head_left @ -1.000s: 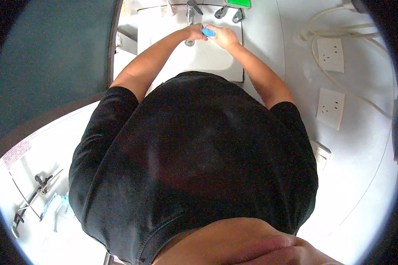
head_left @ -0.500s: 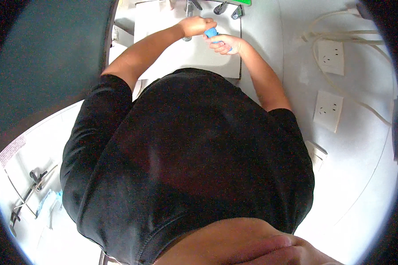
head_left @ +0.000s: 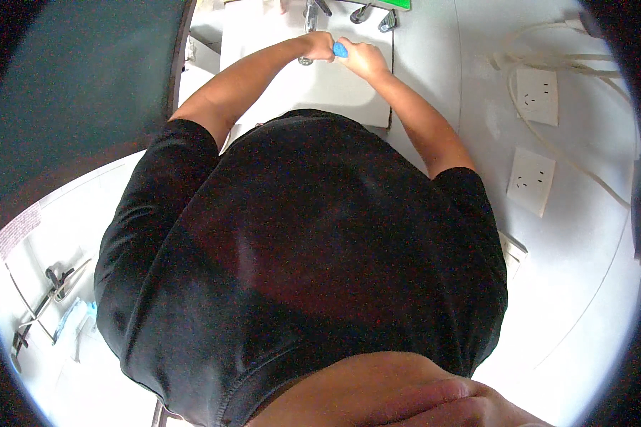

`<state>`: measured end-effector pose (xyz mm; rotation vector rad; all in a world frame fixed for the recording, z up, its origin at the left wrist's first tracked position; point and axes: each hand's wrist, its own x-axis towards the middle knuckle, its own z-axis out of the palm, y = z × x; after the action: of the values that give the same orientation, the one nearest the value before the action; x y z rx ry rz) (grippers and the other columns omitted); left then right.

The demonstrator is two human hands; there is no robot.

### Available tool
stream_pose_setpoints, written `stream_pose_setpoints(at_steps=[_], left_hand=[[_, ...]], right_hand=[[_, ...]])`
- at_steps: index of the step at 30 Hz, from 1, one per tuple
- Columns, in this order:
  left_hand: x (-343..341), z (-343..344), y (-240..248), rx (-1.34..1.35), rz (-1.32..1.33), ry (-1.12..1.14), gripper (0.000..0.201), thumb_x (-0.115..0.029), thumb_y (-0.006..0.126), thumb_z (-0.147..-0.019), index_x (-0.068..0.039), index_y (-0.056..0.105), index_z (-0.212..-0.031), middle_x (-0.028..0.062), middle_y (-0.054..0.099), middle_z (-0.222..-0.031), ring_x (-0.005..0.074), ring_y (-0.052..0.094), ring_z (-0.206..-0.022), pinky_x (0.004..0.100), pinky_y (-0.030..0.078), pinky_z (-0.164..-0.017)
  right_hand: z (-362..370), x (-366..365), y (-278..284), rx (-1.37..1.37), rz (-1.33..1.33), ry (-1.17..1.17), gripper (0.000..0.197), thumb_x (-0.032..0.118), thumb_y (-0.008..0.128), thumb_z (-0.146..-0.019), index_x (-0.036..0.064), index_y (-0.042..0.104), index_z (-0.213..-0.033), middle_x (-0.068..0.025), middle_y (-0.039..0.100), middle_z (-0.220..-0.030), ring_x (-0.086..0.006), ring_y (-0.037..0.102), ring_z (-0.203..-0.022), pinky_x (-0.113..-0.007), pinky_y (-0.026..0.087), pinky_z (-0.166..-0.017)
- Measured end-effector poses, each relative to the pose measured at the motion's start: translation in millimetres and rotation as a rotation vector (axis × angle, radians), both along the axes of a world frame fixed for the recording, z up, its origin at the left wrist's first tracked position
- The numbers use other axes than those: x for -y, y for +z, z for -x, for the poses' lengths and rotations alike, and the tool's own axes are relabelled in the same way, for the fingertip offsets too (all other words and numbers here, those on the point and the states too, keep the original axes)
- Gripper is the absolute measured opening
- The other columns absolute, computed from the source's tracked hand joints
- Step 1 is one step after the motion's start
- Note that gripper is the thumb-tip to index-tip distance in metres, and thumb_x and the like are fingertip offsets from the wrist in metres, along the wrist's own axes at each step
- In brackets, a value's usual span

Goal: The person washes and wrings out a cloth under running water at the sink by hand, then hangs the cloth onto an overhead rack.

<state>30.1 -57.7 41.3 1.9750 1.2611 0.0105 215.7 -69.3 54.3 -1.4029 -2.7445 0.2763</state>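
Note:
Over the white washbasin (head_left: 292, 89), my two hands meet at a bunched blue cloth (head_left: 340, 50). My left hand (head_left: 319, 46) is closed at the cloth's left end, in front of the chrome tap (head_left: 311, 18). Wrapped round the other end is my right hand (head_left: 364, 58), its back facing up. Only a small blue piece shows between the two fists; the rest is hidden in the fingers.
Two small dark-and-chrome fittings (head_left: 387, 21) stand at the basin's back right, near a green object (head_left: 395, 3). On the right wall are sockets (head_left: 536, 96) and a pale cable (head_left: 584, 168). A dark panel (head_left: 78, 92) borders the left side.
My right hand has turned over and moved slightly up, its back now on top. Less of the blue cloth shows. My left hand stays closed beside it.

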Motion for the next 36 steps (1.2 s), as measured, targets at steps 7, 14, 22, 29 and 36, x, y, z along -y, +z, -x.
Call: stream_pose_setpoints(at_steps=[7, 14, 22, 29, 36], left_hand=[[5, 10, 2, 0.161, 0.288, 0.147, 0.024, -0.023, 0.072, -0.065, -0.001, 0.063, -0.063, 0.0061, 0.054, -0.056, 0.0174, 0.051, -0.051, 0.0324, 0.041, -0.049], [16, 22, -5, 0.355, 0.656, 0.18, 0.019, -0.019, 0.072, -0.07, -0.013, 0.055, -0.063, -0.0069, 0.037, -0.052, 0.0055, 0.029, -0.043, 0.0233, 0.019, -0.039], [23, 28, -48, 0.391, 0.176, 0.374, 0.038, -0.032, 0.076, -0.072, -0.008, 0.058, -0.096, 0.0029, 0.052, -0.073, 0.0155, 0.051, -0.063, 0.0306, 0.042, -0.057], [53, 14, -4, 0.389, -0.734, 0.155, 0.064, -0.012, 0.073, -0.07, -0.014, 0.048, -0.129, 0.0112, 0.047, -0.132, 0.0328, 0.046, -0.122, 0.0453, 0.04, -0.102], [34, 27, -28, 0.231, -0.552, -0.035, 0.023, -0.017, 0.068, -0.073, -0.008, 0.058, -0.092, 0.0124, 0.066, -0.102, 0.0306, 0.063, -0.095, 0.0392, 0.051, -0.077]], right_hand=[[-4, -17, -9, 0.014, -0.181, 0.207, 0.033, 0.038, 0.061, -0.084, 0.0186, 0.053, -0.11, -0.013, 0.068, -0.079, -0.035, 0.067, -0.07, -0.046, 0.055, -0.059], [-1, -15, 3, 0.106, -0.171, 0.391, 0.035, 0.027, 0.055, -0.087, 0.0173, 0.047, -0.12, -0.0131, 0.068, -0.082, -0.0331, 0.069, -0.067, -0.044, 0.056, -0.055], [-3, -14, -2, -0.149, 0.047, 0.224, 0.047, 0.031, 0.063, -0.088, 0.0123, 0.047, -0.128, -0.0112, 0.067, -0.088, -0.0312, 0.068, -0.08, -0.042, 0.054, -0.068], [-27, -12, -42, -1.109, 1.924, -0.678, 0.036, 0.04, 0.06, -0.092, 0.0083, 0.051, -0.077, 0.0057, 0.042, -0.055, -0.0026, 0.032, -0.035, -0.018, 0.025, -0.03], [8, 7, -3, -0.75, 1.999, -0.33, 0.022, 0.024, 0.059, -0.09, 0.0082, 0.051, -0.104, 0.006, 0.037, -0.059, -0.0011, 0.025, -0.035, -0.017, 0.019, -0.028]])
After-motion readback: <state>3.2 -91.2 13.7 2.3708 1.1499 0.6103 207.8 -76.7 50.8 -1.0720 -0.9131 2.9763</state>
